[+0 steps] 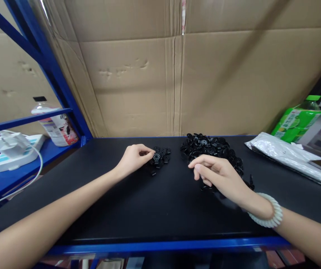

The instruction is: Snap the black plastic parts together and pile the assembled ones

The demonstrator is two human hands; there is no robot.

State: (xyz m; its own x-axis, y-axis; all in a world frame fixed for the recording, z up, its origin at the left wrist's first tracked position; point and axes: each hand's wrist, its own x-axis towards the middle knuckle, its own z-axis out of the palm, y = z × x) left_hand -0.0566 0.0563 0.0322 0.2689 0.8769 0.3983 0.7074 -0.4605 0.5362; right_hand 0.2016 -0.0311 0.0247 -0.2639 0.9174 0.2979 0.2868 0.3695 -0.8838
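Nearest, our right hand hangs loosely curled, apparently empty. Farther left, our left hand pinches beside the small black cluster; we cannot tell whether it grips a piece. Far right, the black heap is larger, so we judge most remains.

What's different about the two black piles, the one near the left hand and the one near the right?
The left pile is small and compact; the right pile is much larger and spreads wider. The left hand's fingertips are at the left pile's edge, while the right hand hides part of the right pile. Both are small black pieces on the black table.
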